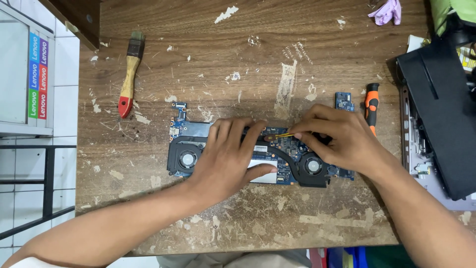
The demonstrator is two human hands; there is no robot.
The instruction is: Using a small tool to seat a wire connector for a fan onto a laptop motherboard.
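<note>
A blue laptop motherboard (184, 130) with two black fans and a dark heat pipe lies flat on the worn wooden table (238, 54). My left hand (225, 159) rests palm down on the board's middle, fingers spread over it. My right hand (342, 139) pinches a thin yellow-tipped tool (281, 134) whose point touches the board near a round coin cell, just beyond my left fingertips. The board's centre is hidden under my hands.
A wooden-handled brush with a red end (129, 82) lies at the left. A small blue circuit board (344, 101) and an orange-and-black screwdriver (371, 105) lie to the right. A black laptop shell (439, 114) sits at the right edge, a purple glove (387, 12) at the back.
</note>
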